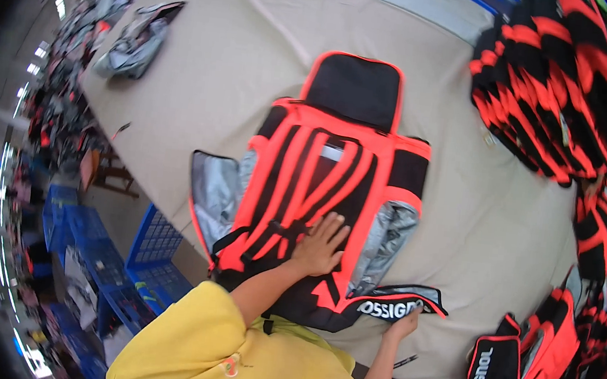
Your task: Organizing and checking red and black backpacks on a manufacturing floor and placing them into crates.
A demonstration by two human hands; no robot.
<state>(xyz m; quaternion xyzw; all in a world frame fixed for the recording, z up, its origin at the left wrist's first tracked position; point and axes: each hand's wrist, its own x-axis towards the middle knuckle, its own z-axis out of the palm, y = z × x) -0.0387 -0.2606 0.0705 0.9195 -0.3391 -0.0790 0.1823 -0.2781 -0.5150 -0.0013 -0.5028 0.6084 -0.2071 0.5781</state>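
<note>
A red-orange and black backpack (302, 167) lies on the cloth-covered table in front of me, its straps facing up. Its black top flap (354, 90) is folded out away from me. My left hand (322, 247) rests flat on the lower straps, fingers stretched out. At the lower right of the bag, my right hand (405, 323) pinches the edge of a black side flap (395, 303) with white lettering and red trim. Another side flap (215, 184), silver inside, hangs out at the left. Silver lining (391, 236) shows along the right side.
A tall pile of similar bags (551, 90) stands at the far right, with another red-black bag (529, 361) at the near right. A grey lined piece (140, 43) lies at the table's (223, 40) far left. Blue crates (158, 237) and a wooden stool (109, 173) stand left of the table.
</note>
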